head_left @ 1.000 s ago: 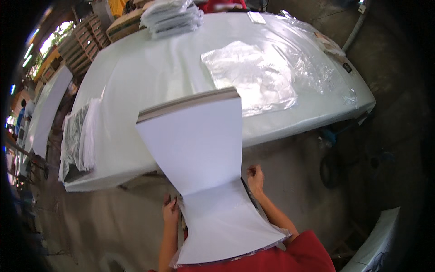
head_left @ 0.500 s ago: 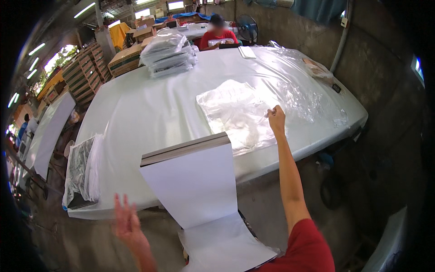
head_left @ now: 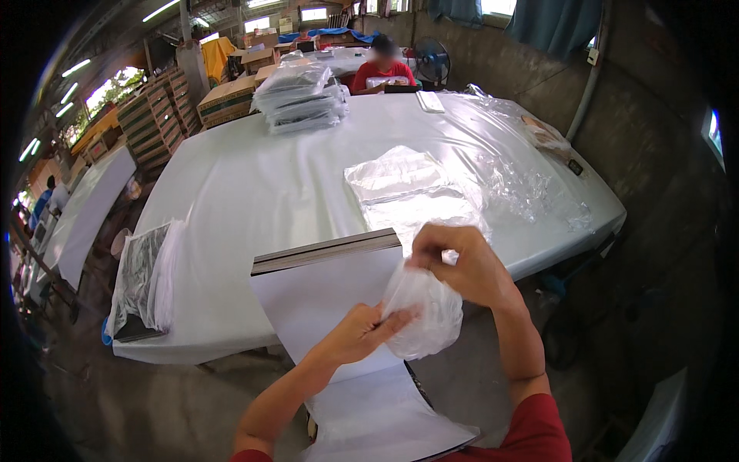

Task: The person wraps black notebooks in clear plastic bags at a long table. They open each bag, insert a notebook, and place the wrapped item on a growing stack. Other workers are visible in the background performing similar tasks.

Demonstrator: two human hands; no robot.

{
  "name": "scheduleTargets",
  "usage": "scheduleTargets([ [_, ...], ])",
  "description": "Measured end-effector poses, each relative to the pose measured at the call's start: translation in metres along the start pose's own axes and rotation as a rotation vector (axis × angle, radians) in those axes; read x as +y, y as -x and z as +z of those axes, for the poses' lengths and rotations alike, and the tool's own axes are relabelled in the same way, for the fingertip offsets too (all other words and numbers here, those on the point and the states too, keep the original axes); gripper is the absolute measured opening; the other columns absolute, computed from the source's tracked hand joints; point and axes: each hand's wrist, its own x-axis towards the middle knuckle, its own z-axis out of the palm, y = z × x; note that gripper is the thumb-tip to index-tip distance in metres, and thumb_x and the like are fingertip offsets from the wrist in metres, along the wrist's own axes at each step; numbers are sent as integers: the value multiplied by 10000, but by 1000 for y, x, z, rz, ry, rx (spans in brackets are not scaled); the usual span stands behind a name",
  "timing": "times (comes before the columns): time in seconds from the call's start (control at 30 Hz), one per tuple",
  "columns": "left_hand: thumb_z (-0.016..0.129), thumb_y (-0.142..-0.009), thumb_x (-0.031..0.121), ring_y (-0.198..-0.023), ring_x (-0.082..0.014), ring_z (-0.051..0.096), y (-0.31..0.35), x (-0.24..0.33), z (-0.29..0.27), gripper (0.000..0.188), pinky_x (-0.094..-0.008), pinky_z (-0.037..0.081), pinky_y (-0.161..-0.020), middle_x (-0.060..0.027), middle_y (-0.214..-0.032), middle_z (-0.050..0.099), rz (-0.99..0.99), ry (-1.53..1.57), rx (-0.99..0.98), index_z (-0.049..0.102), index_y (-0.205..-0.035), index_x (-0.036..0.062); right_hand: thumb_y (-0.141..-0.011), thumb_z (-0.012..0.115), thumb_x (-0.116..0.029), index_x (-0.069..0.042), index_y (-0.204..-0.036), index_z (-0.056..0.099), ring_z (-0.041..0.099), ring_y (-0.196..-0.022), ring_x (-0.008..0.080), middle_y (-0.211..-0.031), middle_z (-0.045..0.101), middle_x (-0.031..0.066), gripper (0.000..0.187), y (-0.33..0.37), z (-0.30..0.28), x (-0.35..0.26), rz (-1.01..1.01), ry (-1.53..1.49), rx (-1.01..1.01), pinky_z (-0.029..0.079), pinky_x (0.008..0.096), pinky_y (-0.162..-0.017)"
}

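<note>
Right hand grip: the right hand [head_left: 462, 266] is closed in a pinch on the upper edge of a clear plastic bag [head_left: 423, 312], knuckles uppermost.
Left hand grip: the left hand [head_left: 362, 333] is closed on the bag's left side, fingers [head_left: 400, 316] pressed into the film.
Bag position: held in the air between both hands, above the near end of the white sheet stack [head_left: 327, 308], touching neither stack nor bench.
Bag axis: long axis runs roughly up and down, hanging from the right hand's pinch; the lower end bulges loose. Whether the mouth is open cannot be told, as the film is crumpled and see-through.
Nearer hand: both are on the bag; the right takes the top, the left the side and lower down.
Stack: white sheets with a dark edge, tilted up from the person's lap toward the bench [head_left: 254, 192] edge, directly below and left of the bag.
Bag supply: a flat pile of clear bags [head_left: 408, 189] lies on the bench beyond the stack, straight ahead of the right hand.
Loose film: crumpled clear plastic [head_left: 531, 189] to the right of that pile.
Left edge: a bundle of bagged dark items [head_left: 142, 281] on the bench corner.
Far end: stacked bagged goods [head_left: 300, 96]; a seated person in red [head_left: 382, 71] behind.
</note>
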Motion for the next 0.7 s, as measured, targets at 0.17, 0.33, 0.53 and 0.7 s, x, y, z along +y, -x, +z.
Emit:
scheduleTargets([
  [0.17, 454, -956, 336, -1017, -163, 575, 7, -19, 0, 457, -304, 435, -889, -117, -1114, 616, 212, 368, 473, 531, -1205, -39, -796, 647, -47, -10, -1012, 538, 573, -839, 143, -866, 597, 52, 244, 22, 46, 26, -161, -9, 167, 458, 278, -776],
  [0.33, 417, -958, 387, -1063, -196, 566, 35, -34, -14, 517, -312, 433, -897, -137, -1135, 605, 152, 346, 542, 506, -1226, -47, -859, 604, -86, 1, -919, 580, 530, -675, 90, -705, 556, 10, 109, 40, 74, 34, 176, -203, 201, 445, 244, -626],
  [0.53, 399, -951, 412, -1112, -263, 539, 56, -30, -27, 565, -361, 419, -948, -170, -1246, 524, 206, 943, 395, 405, -1304, -29, -923, 529, -131, 2, -819, 580, 361, -601, 12, -644, 446, -69, 176, 33, 72, 39, 276, -308, 348, 294, 183, -517],
  [0.7, 423, -951, 357, -1205, -311, 462, 53, -67, -13, 555, -412, 391, -992, -155, -1331, 453, 174, 647, 220, 319, -1365, 2, -934, 523, -154, -1, -837, 567, 341, -564, 13, -645, 435, -67, 186, 37, 91, 41, 199, -284, 556, 285, 188, -487],
])
